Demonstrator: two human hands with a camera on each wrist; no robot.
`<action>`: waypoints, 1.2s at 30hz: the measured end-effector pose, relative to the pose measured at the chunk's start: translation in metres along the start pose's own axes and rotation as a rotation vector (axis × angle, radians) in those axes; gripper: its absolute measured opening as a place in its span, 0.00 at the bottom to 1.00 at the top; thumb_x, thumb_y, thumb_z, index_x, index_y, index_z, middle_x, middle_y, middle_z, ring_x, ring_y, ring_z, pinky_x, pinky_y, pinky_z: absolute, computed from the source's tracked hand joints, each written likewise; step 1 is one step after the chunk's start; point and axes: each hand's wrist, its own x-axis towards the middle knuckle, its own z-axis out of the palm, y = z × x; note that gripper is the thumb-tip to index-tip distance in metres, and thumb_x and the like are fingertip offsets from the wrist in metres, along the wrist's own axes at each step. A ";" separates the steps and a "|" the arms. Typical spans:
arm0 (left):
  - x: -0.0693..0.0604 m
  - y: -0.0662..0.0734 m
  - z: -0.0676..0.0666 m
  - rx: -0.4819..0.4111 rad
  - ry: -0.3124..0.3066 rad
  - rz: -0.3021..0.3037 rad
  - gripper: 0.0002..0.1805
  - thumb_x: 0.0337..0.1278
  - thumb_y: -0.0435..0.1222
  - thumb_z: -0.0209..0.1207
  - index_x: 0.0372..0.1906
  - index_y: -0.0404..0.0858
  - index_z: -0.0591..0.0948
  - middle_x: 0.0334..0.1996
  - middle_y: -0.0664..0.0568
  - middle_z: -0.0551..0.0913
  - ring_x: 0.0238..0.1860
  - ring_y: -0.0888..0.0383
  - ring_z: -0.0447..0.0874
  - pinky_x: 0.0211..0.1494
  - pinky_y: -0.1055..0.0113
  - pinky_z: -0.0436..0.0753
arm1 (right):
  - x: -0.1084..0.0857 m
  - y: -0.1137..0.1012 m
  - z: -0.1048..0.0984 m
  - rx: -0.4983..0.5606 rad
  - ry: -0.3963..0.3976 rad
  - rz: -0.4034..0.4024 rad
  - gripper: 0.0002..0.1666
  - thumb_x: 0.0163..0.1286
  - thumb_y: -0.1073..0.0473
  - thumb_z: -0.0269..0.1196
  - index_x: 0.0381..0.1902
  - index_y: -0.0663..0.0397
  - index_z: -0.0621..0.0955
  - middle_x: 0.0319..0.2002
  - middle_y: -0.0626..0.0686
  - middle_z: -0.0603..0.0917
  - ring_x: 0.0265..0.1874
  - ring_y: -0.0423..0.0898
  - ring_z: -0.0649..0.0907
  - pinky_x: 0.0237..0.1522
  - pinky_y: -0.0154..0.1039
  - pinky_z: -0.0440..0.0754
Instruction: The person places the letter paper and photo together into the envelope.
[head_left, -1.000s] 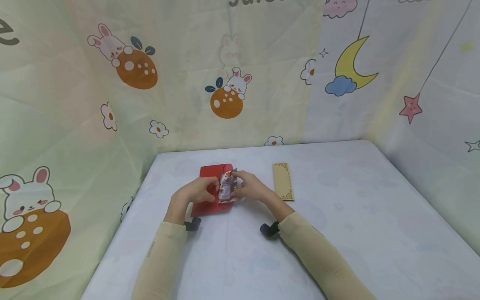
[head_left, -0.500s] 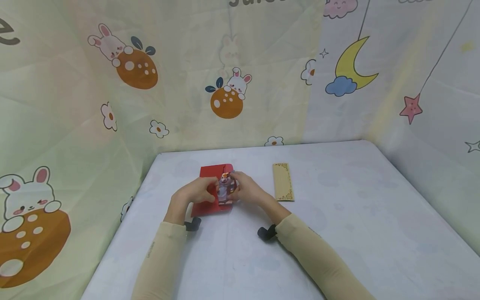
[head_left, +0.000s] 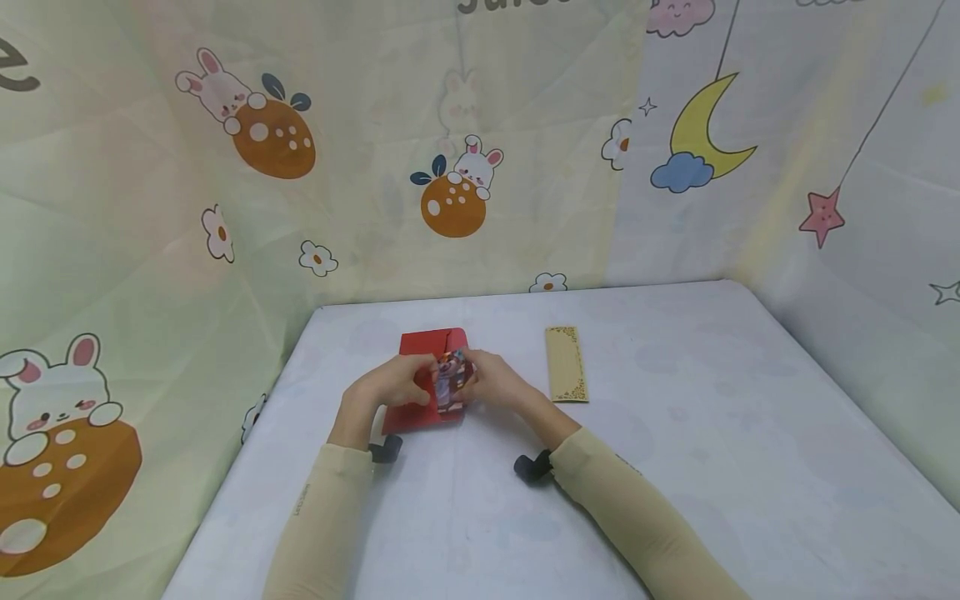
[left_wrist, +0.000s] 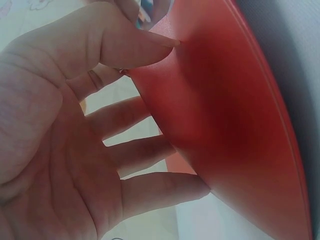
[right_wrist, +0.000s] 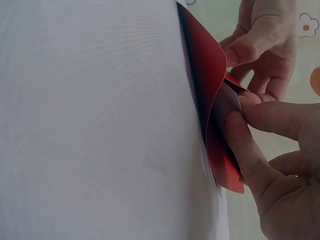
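On the table a red paper envelope [head_left: 426, 342] lies under both hands. My left hand [head_left: 392, 381] pinches it between thumb and fingers at its near layer; in the left wrist view the red paper [left_wrist: 215, 105] bows open away from the thumb. A small card with a cartoon animal print [head_left: 450, 381] is pinched by my right hand [head_left: 495, 380]. The right wrist view has the card [right_wrist: 227, 102] at the envelope's open mouth, its edge between the red layers [right_wrist: 205, 65]. How deep it sits inside is hidden by the paper.
A cream slip with gold ornament [head_left: 566, 364] lies to the right of the hands. The white tabletop [head_left: 675, 433] runs up to printed cloth walls [head_left: 375, 208] at the back and sides. Black wrist mounts [head_left: 533, 467] hang under the sleeves.
The card has shifted slightly left and down toward the red envelope, and less of its top shows. My right hand moved with it; the left hand stayed in place.
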 end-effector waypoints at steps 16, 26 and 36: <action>0.001 -0.003 0.000 0.012 0.004 0.027 0.19 0.54 0.33 0.73 0.48 0.48 0.79 0.44 0.50 0.80 0.50 0.51 0.77 0.44 0.61 0.83 | 0.003 -0.006 0.010 0.021 -0.044 0.018 0.46 0.63 0.58 0.76 0.76 0.58 0.70 0.52 0.55 0.85 0.43 0.44 0.83 0.44 0.36 0.85; 0.001 -0.003 0.001 0.018 0.010 0.024 0.18 0.54 0.32 0.73 0.46 0.49 0.80 0.44 0.52 0.80 0.51 0.52 0.77 0.46 0.58 0.83 | 0.003 -0.007 0.016 0.071 -0.106 0.028 0.34 0.63 0.59 0.77 0.66 0.52 0.78 0.42 0.50 0.87 0.34 0.41 0.88 0.43 0.36 0.86; 0.002 -0.003 0.001 0.002 0.007 0.036 0.17 0.53 0.32 0.74 0.44 0.49 0.80 0.42 0.53 0.81 0.49 0.52 0.78 0.46 0.59 0.83 | 0.002 -0.010 0.017 0.127 -0.167 0.046 0.30 0.64 0.63 0.75 0.63 0.55 0.79 0.36 0.51 0.90 0.34 0.43 0.90 0.45 0.37 0.87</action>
